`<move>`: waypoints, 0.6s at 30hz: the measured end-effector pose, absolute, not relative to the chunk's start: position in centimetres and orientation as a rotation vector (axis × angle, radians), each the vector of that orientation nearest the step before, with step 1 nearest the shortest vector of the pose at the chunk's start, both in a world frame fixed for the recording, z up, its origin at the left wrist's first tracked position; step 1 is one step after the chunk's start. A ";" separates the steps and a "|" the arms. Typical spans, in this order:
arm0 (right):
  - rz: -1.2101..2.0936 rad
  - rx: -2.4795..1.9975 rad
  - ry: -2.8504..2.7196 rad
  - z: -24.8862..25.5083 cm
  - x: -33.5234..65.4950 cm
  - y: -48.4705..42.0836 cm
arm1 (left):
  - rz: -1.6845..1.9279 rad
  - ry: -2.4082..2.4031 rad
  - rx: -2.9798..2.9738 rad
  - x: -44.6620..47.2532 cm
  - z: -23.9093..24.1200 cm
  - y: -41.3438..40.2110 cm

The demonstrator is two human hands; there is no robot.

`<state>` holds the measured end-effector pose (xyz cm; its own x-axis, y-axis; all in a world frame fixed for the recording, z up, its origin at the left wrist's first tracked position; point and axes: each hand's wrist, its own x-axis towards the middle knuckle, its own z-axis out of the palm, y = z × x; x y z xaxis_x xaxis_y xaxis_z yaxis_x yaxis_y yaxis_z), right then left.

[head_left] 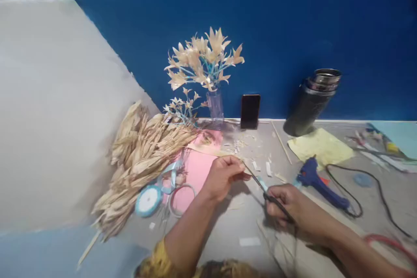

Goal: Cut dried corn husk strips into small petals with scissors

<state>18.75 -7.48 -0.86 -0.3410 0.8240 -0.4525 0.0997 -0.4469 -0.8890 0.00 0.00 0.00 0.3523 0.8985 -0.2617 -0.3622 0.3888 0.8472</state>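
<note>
My left hand (224, 178) is closed in a pinch on a strip of pale dried husk (208, 151), whose long end reaches out to the left over the pink paper (198, 173). In my right hand (286, 204) are dark-handled scissors (257, 179), my fingers wrapped round the handles. The blades point up and left, their tips close to the left fingertips; whether they touch the strip I cannot tell. To the left lies a large bundle of dried husks (140, 165). Small pale scraps (239, 144) are scattered beyond my hands.
Husk flowers (202, 56) stand in a clear vase (215, 105). A phone (250, 112) and a dark flask (309, 104) are near the blue wall. A blue glue gun (322, 184) with its cord lies right, by yellow paper (321, 147). A ribbon roll (148, 200) lies left.
</note>
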 end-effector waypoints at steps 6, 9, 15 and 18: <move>1.800 -1.382 -1.258 -3.1 19.1 -7.6 | 0.918 0.821 0.779 -0.1 0.1 0.2; 1.733 -1.385 -1.254 -3.1 18.9 -7.0 | 0.938 0.820 0.738 0.0 0.0 0.0; 1.406 -1.377 -1.130 -2.2 19.2 -6.1 | 0.891 0.805 0.621 1.4 -1.0 -1.1; 1.336 -1.314 -1.000 -2.0 19.4 -6.2 | 0.825 0.815 0.616 2.3 -1.7 -1.9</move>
